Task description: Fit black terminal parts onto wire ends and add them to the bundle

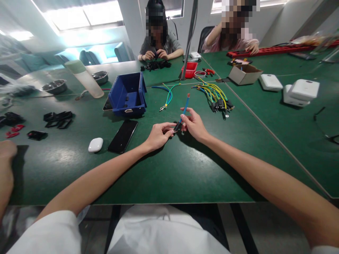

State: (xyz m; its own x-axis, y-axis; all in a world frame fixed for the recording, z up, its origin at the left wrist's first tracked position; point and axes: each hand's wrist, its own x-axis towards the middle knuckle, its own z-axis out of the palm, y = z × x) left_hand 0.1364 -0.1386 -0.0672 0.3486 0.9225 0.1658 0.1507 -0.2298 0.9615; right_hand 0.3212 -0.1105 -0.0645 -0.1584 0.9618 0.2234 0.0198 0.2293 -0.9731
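Observation:
My right hand (194, 124) pinches a short blue wire (185, 106) that points up and away, its bare end at the top. At the wire's lower end sits a small black connector (176, 126); my left hand (158, 135) pinches it with thumb and fingertips. Both hands meet just above the green table (169, 173), near its middle. Beyond them lie a bundle of yellow, green and blue wires with black connectors (215, 97) and a loose blue and green wire pair (166, 97).
A blue plastic bin (128, 93), a black phone (123, 135) and a white earbud case (95, 144) lie to the left. Black and red parts (57, 119) sit far left. Cardboard box (245, 73), white devices (302, 91) right. Two people work across the table.

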